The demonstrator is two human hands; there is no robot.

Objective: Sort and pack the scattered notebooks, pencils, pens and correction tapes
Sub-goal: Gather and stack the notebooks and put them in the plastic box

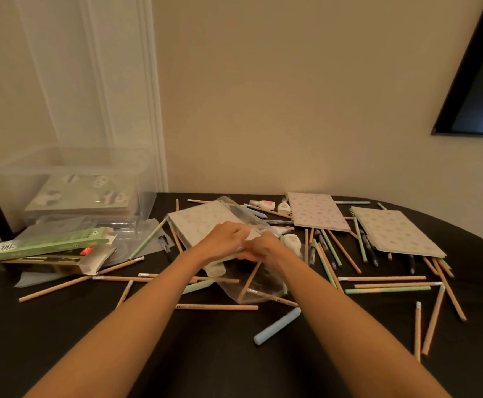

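Note:
My left hand (224, 238) and my right hand (260, 248) meet over a pale spiral notebook (203, 222) in the middle of the dark table (62, 326). Both pinch the edge of a clear plastic sleeve (263, 282) that lies around the notebook's near end. Two more dotted notebooks (316, 211) (395, 231) lie at the back right. Wooden and pale green pencils (217, 307) and dark pens (324, 248) are scattered all around. Correction tapes (293, 241) (263, 203) lie beside the notebooks.
A clear plastic bin (71, 168) at the back left holds panda-print notebooks (85, 193). In front of it lie a green pencil box (50, 244) and an open brown box (59, 261). A light blue stick (277, 326) lies near my right forearm.

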